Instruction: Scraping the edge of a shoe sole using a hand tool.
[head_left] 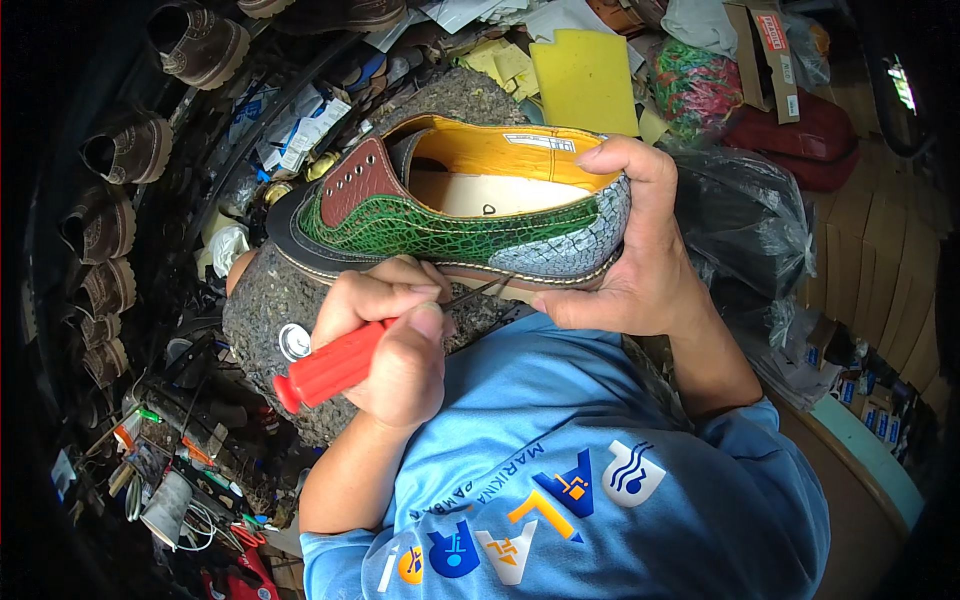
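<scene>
A low shoe lies tilted on its side across the view, toe to the left. It has green scaly sides, a grey-blue cracked-pattern heel, a maroon eyelet flap without laces and a yellow lining. My right hand grips it at the heel, thumb below by the sole and fingers over the back collar. In my left hand is a red-handled awl, fist closed round the fluted handle. Its thin dark shaft reaches the stitched welt near the heel; the very tip is hard to make out.
Under the shoe is a rough dark stone-like block with a round metal lid on it. Brown shoes line the left. Yellow sheets, clear plastic and a red bag lie behind. Tools and scraps clutter the lower left.
</scene>
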